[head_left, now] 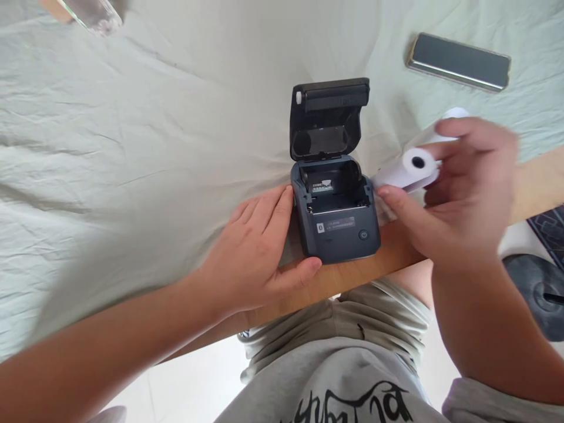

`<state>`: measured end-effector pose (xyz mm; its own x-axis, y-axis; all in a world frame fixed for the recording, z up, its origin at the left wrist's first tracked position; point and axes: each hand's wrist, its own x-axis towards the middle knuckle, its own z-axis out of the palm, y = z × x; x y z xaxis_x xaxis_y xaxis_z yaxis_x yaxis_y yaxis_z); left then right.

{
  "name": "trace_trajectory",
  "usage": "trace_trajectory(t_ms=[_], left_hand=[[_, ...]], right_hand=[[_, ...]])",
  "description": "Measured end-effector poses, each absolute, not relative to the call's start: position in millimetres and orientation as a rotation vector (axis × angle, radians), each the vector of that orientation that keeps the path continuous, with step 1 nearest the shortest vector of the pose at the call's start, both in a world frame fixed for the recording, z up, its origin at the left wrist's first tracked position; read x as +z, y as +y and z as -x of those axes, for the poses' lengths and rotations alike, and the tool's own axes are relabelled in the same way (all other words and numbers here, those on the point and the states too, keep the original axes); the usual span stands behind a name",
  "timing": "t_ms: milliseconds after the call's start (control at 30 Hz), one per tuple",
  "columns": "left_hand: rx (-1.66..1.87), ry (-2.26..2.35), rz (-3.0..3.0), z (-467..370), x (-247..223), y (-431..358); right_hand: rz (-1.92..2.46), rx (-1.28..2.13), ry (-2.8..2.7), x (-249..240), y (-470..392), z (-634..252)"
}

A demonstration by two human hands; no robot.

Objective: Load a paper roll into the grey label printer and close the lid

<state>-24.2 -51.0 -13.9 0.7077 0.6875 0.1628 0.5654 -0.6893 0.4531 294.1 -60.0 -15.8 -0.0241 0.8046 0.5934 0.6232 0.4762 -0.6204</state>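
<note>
A small dark blue portable label printer [339, 235] sits at the table's front edge, its lid [328, 117] raised and its roll compartment showing. My left hand [259, 247] lies flat along the printer's left side, fingers stretched out, the thumb at its front corner. Just right of the printer, my right hand [467, 182] is closed on a white paper roll [394, 174] with a dark core, thumb underneath. Another white roll [425, 136] shows behind it, partly covered by my fingers; whether they touch it I cannot tell.
A dark flat case or phone [460, 61] lies at the back right on the pale wrinkled cloth [154, 135]. A clear object [94, 17] is cut off at the top left. The bare wooden edge [352, 282] runs along the front. A round dark object [535, 294] is below right.
</note>
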Motion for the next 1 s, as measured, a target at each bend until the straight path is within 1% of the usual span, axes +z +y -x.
trace_trajectory(t_ms=[67, 167, 233, 300, 367, 433, 500, 800, 1000], left_hand=[[0.472, 0.969, -2.557, 24, -14, -51], [0.484, 0.947, -2.591, 25, -14, -51], [0.490, 0.951, -2.602, 25, -14, -50], [0.492, 0.964, -2.604, 25, -15, -50], [0.489, 0.968, -2.609, 24, -15, -51], [0.482, 0.967, -2.610, 23, -15, -51], [0.488, 0.965, -2.605, 23, -16, -51], [0.483, 0.948, -2.579, 26, -16, -51], [0.605, 0.924, -2.599, 25, -16, -54]], right_hand=[[1.102, 0.175, -1.743, 4, -59, -290], [1.105, 0.126, -1.971, 28, -53, -278], [1.101, 0.074, -2.091, 33, -46, -269], [1.089, 0.108, -2.150, 29, -39, -262], [1.094, 0.239, -2.165, 23, -34, -260], [1.090, 0.341, -2.124, 18, -30, -260], [1.084, 0.375, -2.080, 16, -30, -260], [0.940, 0.310, -2.098, 20, -48, -257], [0.984, 0.267, -2.098, 2, -56, -257]])
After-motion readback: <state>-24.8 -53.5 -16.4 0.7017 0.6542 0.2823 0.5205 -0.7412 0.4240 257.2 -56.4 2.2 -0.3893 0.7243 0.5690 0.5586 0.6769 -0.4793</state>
